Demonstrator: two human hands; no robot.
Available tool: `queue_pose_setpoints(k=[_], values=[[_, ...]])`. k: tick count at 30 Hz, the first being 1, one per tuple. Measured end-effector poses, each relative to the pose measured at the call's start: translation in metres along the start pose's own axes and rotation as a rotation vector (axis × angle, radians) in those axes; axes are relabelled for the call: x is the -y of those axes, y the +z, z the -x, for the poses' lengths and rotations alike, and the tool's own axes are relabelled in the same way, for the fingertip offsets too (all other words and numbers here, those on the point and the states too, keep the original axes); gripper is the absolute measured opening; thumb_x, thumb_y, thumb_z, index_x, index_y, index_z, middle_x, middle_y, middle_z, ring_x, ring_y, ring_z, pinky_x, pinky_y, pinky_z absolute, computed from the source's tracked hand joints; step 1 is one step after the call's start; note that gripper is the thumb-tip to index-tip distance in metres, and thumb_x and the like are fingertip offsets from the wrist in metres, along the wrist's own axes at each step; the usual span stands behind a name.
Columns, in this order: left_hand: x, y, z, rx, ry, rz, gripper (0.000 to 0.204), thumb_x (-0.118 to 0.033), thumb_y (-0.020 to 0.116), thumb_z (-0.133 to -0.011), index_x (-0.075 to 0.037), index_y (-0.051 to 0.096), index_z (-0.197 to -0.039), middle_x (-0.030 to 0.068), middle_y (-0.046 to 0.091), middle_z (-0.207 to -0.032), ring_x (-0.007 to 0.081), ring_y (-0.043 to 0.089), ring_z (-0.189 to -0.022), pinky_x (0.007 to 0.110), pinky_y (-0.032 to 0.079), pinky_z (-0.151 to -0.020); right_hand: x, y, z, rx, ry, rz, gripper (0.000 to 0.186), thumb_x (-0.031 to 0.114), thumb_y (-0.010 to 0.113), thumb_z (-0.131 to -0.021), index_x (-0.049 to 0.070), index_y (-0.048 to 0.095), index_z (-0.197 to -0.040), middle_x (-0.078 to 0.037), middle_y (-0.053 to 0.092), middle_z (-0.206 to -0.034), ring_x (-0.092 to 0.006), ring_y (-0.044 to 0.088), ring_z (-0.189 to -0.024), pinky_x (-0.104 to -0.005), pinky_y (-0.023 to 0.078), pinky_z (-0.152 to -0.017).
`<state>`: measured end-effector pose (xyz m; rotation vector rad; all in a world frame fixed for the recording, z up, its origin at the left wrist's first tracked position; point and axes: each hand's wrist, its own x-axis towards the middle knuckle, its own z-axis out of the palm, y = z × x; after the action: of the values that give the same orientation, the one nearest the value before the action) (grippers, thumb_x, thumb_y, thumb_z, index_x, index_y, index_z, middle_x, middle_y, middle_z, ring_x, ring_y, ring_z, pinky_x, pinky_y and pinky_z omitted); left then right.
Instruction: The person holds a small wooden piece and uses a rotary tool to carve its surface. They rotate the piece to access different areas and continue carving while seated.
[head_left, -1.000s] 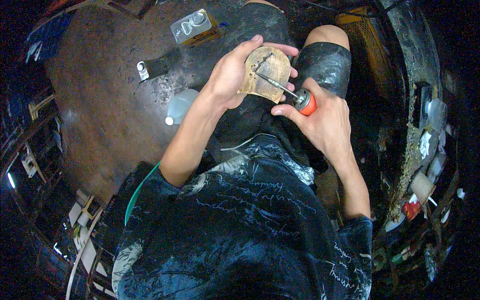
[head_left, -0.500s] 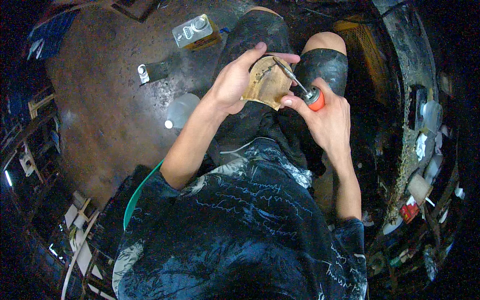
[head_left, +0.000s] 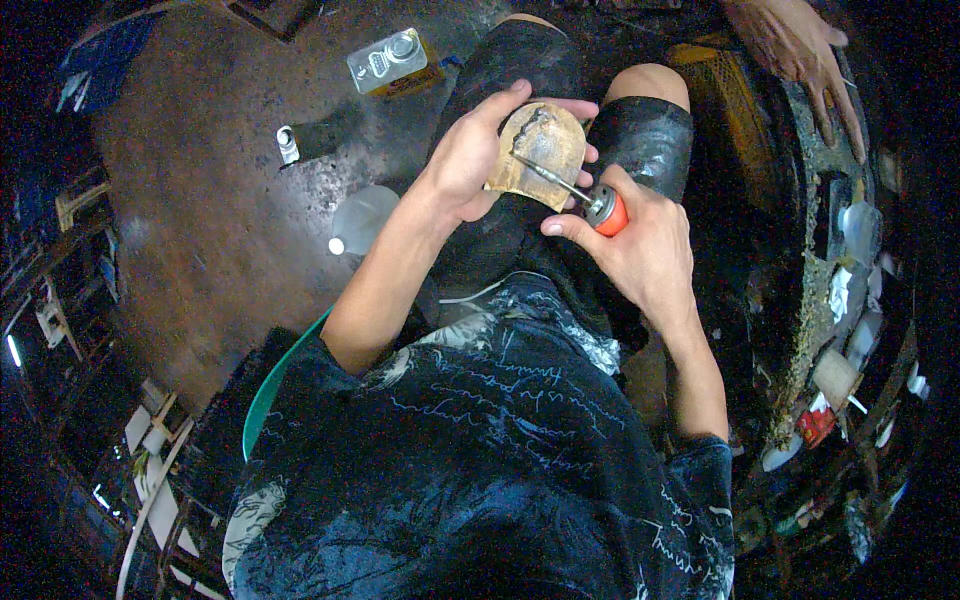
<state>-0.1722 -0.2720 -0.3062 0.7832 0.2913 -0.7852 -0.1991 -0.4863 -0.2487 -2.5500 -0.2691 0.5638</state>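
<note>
My left hand [head_left: 470, 155] holds a tan piece [head_left: 555, 135], rounded at one end and straighter at the other, over my lap. Its thumb lies along one side and the fingers reach behind it. A dark, irregular streak and a greyish patch mark its face. In my right hand [head_left: 645, 235] is a tool with an orange handle [head_left: 612, 216], a grey collar and a thin metal shaft [head_left: 565, 185]. The shaft's tip rests on or just over the middle of the tan piece; exact contact I cannot tell. What kind of tool this is does not show clearly.
Left of my legs, a metal can [head_left: 390, 62], a small dark container [head_left: 290, 145] and a translucent jug [head_left: 365, 220] are on the floor. At upper right, another person's hand [head_left: 795, 50] is over a cluttered ledge [head_left: 810, 330], near a yellow crate [head_left: 725, 95].
The tool's tip has moved from the rounded edge toward the middle of the tan piece, my right hand shifting slightly left. The piece has tilted. Another person's hand has appeared at upper right.
</note>
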Motion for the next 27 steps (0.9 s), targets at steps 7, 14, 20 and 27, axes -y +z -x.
queue_pose_setpoints(k=[7, 14, 20, 27], values=[[0.003, 0.003, -0.003, -0.012, 0.038, -0.007, 0.087, -0.07, 0.022, -0.112, -0.003, 0.052, -0.158, 0.0206, 0.075, -0.126, 0.0339, 0.076, -0.113, 0.049, 0.063, -0.1, -0.003, -0.004, 0.0, -0.001, 0.041, -0.056, 0.067, 0.066, 0.09, -0.077, 0.005, 0.067, -0.093, -0.018, 0.069, -0.072, -0.0449, 0.072, -0.074, -0.0515, 0.055, -0.067], [0.008, 0.005, -0.004, -0.017, 0.082, -0.041, 0.094, -0.075, 0.018, -0.11, -0.001, 0.054, -0.156, 0.0209, 0.077, -0.125, 0.0309, 0.075, -0.116, 0.045, 0.06, -0.105, -0.004, -0.001, 0.0, -0.017, 0.056, -0.044, 0.074, 0.076, 0.083, -0.078, 0.005, 0.071, -0.099, -0.022, 0.072, -0.075, -0.0465, 0.074, -0.077, -0.0543, 0.058, -0.07], [0.009, 0.007, -0.002, -0.012, 0.095, -0.072, 0.095, -0.076, 0.016, -0.11, -0.002, 0.054, -0.157, 0.0213, 0.077, -0.126, 0.0304, 0.075, -0.116, 0.043, 0.06, -0.105, -0.009, 0.0, -0.003, -0.033, 0.111, -0.094, 0.077, 0.079, 0.08, -0.08, 0.005, 0.068, -0.093, -0.025, 0.073, -0.076, -0.0483, 0.075, -0.078, -0.0569, 0.058, -0.07], [0.011, 0.005, -0.002, -0.012, 0.101, -0.07, 0.096, -0.077, 0.016, -0.11, -0.002, 0.052, -0.158, 0.0208, 0.076, -0.127, 0.031, 0.075, -0.116, 0.044, 0.061, -0.103, -0.007, -0.001, -0.003, -0.083, 0.135, -0.103, 0.077, 0.08, 0.079, -0.08, 0.005, 0.065, -0.09, -0.025, 0.073, -0.075, -0.0484, 0.074, -0.079, -0.0578, 0.058, -0.071]])
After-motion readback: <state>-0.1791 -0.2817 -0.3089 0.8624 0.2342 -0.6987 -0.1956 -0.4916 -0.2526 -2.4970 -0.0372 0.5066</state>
